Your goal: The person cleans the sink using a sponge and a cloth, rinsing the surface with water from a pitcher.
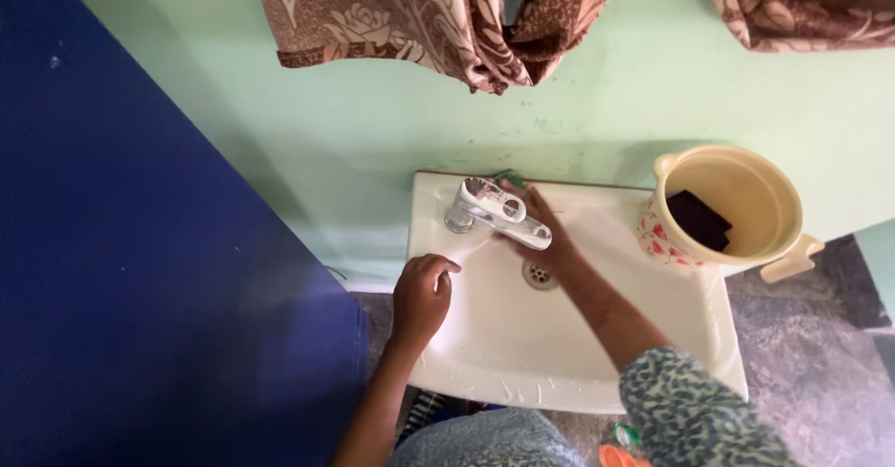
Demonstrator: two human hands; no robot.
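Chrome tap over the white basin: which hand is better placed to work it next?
Probably the right hand: it reaches beneath the chrome tap, against the white ceramic basin's back wall. The left hand rests curled on the basin's left rim, farther away.

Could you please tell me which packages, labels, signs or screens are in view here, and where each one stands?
None show. The nearest thing is a cream mug with a red flower pattern, on the sink's right corner, holding a dark block; no writing on either.
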